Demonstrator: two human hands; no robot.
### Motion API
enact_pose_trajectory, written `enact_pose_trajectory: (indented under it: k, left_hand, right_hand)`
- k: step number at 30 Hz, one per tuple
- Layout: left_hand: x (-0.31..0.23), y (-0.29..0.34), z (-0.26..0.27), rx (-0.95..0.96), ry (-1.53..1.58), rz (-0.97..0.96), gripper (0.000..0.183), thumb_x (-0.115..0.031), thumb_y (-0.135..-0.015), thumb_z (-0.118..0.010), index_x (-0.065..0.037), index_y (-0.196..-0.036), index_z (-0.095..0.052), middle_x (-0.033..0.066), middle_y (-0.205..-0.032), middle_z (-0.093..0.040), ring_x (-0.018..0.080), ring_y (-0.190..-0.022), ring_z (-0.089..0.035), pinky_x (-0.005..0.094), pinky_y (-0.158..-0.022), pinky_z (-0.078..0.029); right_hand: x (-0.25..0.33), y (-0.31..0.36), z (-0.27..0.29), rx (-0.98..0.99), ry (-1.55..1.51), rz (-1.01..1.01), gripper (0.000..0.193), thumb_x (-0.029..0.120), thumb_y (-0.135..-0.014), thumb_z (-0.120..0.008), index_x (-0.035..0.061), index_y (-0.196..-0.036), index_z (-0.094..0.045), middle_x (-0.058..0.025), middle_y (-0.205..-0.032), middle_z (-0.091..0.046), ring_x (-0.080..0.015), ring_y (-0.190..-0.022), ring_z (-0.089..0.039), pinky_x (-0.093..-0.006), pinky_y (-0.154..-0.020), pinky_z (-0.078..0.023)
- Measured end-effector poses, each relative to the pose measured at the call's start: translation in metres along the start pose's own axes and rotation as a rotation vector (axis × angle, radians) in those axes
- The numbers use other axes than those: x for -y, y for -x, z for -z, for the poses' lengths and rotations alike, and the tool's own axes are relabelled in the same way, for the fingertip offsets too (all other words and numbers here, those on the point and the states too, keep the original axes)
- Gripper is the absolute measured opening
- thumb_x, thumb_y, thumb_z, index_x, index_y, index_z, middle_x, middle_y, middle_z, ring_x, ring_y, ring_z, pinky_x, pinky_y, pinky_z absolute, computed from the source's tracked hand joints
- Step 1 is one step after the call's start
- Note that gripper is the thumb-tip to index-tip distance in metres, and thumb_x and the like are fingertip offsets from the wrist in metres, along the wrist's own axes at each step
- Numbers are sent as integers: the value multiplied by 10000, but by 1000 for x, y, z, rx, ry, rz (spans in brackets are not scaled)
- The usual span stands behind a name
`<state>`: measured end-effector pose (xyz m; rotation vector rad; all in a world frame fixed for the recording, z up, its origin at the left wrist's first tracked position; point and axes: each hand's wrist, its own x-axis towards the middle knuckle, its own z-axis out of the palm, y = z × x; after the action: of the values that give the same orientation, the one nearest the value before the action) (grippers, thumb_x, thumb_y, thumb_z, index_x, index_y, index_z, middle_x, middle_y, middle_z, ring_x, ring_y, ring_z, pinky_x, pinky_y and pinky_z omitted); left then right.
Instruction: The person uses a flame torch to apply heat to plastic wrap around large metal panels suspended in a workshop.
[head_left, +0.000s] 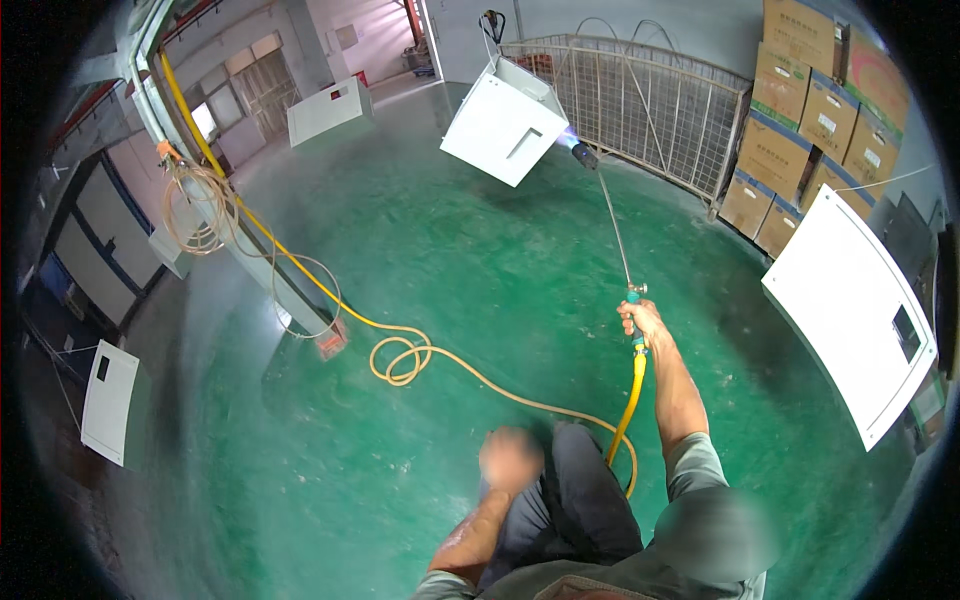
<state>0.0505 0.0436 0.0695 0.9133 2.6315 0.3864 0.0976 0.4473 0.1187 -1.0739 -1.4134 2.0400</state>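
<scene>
My right hand (643, 319) is closed around the green handle of a long gas torch (614, 222). Its thin metal tube runs up and away to a dark nozzle (585, 155). A bluish flame (568, 137) comes from the nozzle and meets the right edge of a hanging white box-shaped panel (495, 125) with a slot in it. From the handle's lower end a yellow hose (629, 408) drops past my right leg. My left hand (511, 459) is by my left knee; blur hides its fingers, and no held object shows there.
More white panels hang at the right (845, 315), far left (110, 402) and back (330, 112). Hose loops (403, 360) lie on the green floor (330, 460). A post (245, 245) with coiled hose stands left. Behind are a wire cage (640, 110) and stacked cartons (800, 130).
</scene>
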Motion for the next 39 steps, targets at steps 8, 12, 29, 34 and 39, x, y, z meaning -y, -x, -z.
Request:
enact_pose_trajectory:
  k: [8, 12, 29, 34, 39]
  left_hand:
    - [0, -12, 1, 36, -18, 8, 558, -421, -797, -760, -212, -1302, -651, 129, -1495, -449, 391, -1434, -311, 591, -1126, -315]
    - [1, -15, 2, 34, -18, 8, 561, -418, -791, -760, -215, -1303, -651, 132, -1494, -459, 397, -1432, -313, 593, -1117, -322]
    - [35, -20, 30, 27, 3, -4, 570, -427, -789, -771, -223, -1305, -643, 118, -1474, -454, 378, -1406, -335, 587, -1116, -324]
    - [31, -8, 23, -5, 28, -26, 568, -441, -787, -764, -233, -1303, -650, 111, -1497, -442, 365, -1420, -325, 578, -1133, -309]
    - [35, -6, 43, -61, 230, -63, 505, -428, -767, -799, -195, -1207, -715, 103, -1431, -525, 345, -1398, -373, 543, -1139, -319]
  right_hand:
    - [-4, -35, 3, 9, -61, -1, 147, 50, -843, -692, 62, -935, -577, -2, -692, -540, -98, -497, -500, -263, -422, -409]
    - [-18, -36, 5, 17, -46, -18, 174, 59, -850, -693, 68, -966, -563, 0, -705, -535, -97, -506, -491, -257, -427, -395]
    - [-59, 146, 25, 17, 241, -213, 141, 50, -824, -699, 46, -908, -586, -12, -680, -562, -107, -489, -531, -258, -409, -402]
    - [-53, 193, 35, 22, 265, -231, 155, 27, -839, -710, 54, -916, -578, -10, -694, -566, -98, -496, -517, -263, -420, -402]
    - [-20, 208, 9, 55, 222, -140, 164, 13, -850, -707, 59, -932, -573, -8, -701, -568, -91, -492, -509, -263, -416, -400]
